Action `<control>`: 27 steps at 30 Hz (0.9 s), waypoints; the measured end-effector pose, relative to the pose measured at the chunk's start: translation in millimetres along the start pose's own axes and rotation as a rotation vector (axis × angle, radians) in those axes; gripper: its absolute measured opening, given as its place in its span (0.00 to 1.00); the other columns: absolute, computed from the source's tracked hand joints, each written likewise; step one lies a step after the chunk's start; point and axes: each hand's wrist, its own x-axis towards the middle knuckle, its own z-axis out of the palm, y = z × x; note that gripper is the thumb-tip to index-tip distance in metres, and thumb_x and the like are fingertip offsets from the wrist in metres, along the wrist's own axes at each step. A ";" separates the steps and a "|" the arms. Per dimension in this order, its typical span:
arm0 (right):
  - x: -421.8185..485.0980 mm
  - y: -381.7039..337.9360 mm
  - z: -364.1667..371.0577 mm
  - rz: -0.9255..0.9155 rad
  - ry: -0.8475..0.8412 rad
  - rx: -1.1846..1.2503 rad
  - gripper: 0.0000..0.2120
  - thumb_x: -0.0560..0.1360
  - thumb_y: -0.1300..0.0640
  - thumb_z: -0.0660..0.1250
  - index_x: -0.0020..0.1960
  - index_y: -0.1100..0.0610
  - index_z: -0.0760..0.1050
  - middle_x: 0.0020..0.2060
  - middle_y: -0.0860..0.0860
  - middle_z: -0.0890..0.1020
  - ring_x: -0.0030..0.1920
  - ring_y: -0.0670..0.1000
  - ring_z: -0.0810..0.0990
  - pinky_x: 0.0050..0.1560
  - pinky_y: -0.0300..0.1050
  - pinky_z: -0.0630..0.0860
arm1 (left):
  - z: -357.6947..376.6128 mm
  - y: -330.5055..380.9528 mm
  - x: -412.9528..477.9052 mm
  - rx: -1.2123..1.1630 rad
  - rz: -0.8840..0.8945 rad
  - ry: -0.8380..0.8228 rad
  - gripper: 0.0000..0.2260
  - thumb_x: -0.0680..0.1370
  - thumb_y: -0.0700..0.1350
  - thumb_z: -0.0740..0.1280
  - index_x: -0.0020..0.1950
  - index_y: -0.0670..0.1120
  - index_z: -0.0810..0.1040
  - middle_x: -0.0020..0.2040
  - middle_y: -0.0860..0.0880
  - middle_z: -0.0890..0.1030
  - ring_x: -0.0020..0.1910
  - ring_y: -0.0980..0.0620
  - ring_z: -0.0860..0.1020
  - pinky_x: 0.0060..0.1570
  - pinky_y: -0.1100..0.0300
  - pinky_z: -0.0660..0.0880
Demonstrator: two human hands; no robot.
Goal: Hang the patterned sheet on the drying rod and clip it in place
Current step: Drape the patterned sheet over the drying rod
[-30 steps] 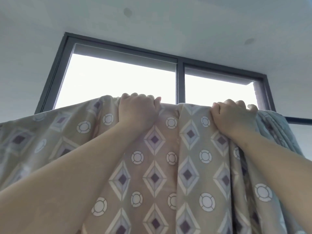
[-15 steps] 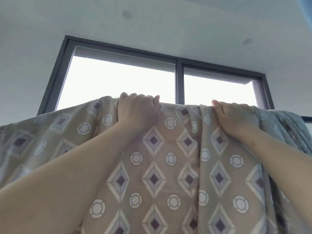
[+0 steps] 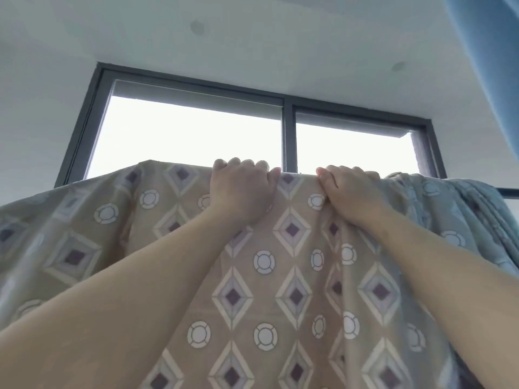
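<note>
One tan cloth sheet point(image 3: 280, 276) printed with diamonds and rings spanned 3 to 9 o'clock. Two bare hands were counted at centre: left hand point(image 3: 241, 189), right hand point(image 3: 351, 192). One dark-framed window point(image 3: 288, 136) held two bright glass panes point(image 3: 191, 136). Two round grey ceiling discs point(image 3: 197, 27) sat at 12 o'clock, one blue fabric curtain point(image 3: 488, 66) at 2 o'clock, one dark metal rod point(image 3: 509, 192) at 3 o'clock.

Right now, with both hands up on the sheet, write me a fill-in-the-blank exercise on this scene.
1. The patterned sheet bears circles and ____.
2. The left hand and the right hand both grip the sheet along its ____ edge.
3. The window behind it shows ____ panes.
4. The curtain at the upper right is ____.

Missing words: diamonds; top; two; blue.
</note>
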 end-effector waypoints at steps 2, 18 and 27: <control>-4.1 16.2 -9.3 0.041 0.035 -0.015 0.17 0.81 0.46 0.44 0.44 0.51 0.67 0.46 0.53 0.78 0.51 0.54 0.73 0.61 0.54 0.64 | -3.6 2.6 -0.5 0.006 0.030 0.059 0.23 0.82 0.55 0.44 0.52 0.44 0.75 0.46 0.46 0.79 0.50 0.46 0.74 0.55 0.50 0.64; -8.8 55.6 -40.7 -0.046 -0.014 -0.133 0.19 0.80 0.49 0.47 0.58 0.52 0.75 0.56 0.50 0.80 0.56 0.52 0.75 0.63 0.54 0.65 | 9.5 67.2 8.0 -0.114 0.033 0.149 0.20 0.82 0.51 0.45 0.48 0.46 0.75 0.38 0.50 0.72 0.41 0.49 0.69 0.54 0.51 0.62; -16.1 87.6 -56.2 0.226 -0.116 -0.097 0.16 0.81 0.49 0.52 0.66 0.48 0.71 0.63 0.47 0.75 0.64 0.52 0.72 0.65 0.54 0.66 | 21.0 95.7 25.6 -0.267 0.073 -0.058 0.14 0.81 0.48 0.50 0.50 0.47 0.74 0.42 0.49 0.74 0.45 0.48 0.71 0.59 0.52 0.60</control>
